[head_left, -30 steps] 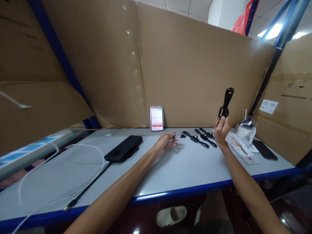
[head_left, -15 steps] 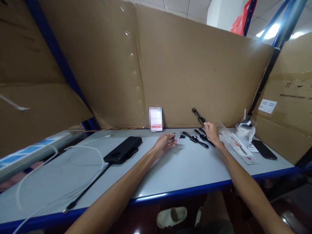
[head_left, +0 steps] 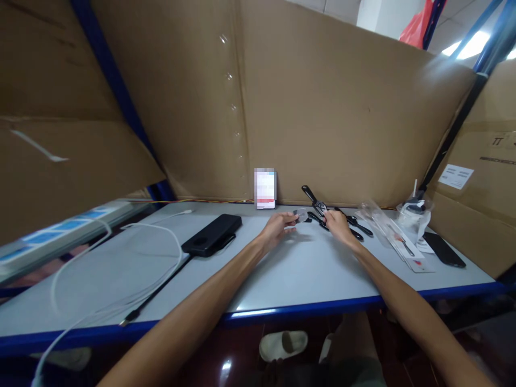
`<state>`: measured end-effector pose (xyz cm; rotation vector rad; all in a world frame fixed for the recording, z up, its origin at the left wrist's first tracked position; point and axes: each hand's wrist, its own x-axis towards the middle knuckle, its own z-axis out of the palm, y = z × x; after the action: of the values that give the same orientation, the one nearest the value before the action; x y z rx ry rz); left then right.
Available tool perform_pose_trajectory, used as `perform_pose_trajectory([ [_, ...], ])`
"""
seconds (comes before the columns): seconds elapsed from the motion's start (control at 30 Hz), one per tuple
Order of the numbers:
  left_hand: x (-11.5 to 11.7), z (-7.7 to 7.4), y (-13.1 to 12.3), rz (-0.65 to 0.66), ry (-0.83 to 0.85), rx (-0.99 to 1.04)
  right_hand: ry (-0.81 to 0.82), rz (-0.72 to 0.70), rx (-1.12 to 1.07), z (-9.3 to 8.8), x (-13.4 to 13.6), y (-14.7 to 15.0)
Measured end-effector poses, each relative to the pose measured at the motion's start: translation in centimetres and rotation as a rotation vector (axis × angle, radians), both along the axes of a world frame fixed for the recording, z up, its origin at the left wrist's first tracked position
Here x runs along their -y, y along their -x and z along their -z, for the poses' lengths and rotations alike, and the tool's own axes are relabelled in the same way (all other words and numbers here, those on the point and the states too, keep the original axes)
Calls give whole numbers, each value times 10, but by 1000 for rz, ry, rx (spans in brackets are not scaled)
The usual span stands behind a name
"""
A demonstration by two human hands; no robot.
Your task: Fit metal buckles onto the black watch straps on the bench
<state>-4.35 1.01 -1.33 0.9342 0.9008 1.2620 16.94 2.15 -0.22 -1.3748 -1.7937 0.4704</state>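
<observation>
My left hand (head_left: 279, 228) is closed in a pinch on a small clear plastic piece (head_left: 302, 215), its exact kind too small to tell. In my right hand (head_left: 337, 224) is a black spokeshave (head_left: 313, 200), raised above the table and tilted, with one handle pointing up and to the left. My fingers cover its lower end. Under and beside that hand, two more black spokeshaves lie on the table, one (head_left: 357, 234) partly hidden by the hand and another (head_left: 365, 228) just behind it. A small dark flat piece (head_left: 309, 219) shows near the clear plastic.
To the right are clear packages with printed cards (head_left: 403, 244), a bagged cup with a straw (head_left: 411, 212) and a black phone (head_left: 444, 249). A lit screen (head_left: 265, 189) leans on the cardboard wall (head_left: 306, 107). A black power bank (head_left: 212, 234), white cables and a power strip (head_left: 60, 231) occupy the left.
My right hand has brought the spokeshave left and lower, closer to my left hand. My left hand still pinches the clear piece. The view has shifted slightly.
</observation>
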Motion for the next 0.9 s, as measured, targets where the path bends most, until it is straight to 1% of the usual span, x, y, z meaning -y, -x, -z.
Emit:
perform_pose_trajectory([
  [0.13,0,1,-1,23,-30,-25,22,-35,-252,11,5,12],
  [0.27,3,1,-4,46,-33,-50,212,-150,-434,21,11,23],
  [0.37,4,1,-6,63,-37,-81,330,-192,-510,22,15,27],
  [0.43,4,2,-7,73,-49,-98,380,-212,-559,21,17,27],
  [0.53,3,4,-8,88,-80,-123,427,-227,-586,20,18,26],
  [0.63,3,6,-9,76,-90,-157,450,-233,-568,21,19,27],
  [0.9,7,4,-13,112,-96,-157,436,-219,-523,31,18,35],
])
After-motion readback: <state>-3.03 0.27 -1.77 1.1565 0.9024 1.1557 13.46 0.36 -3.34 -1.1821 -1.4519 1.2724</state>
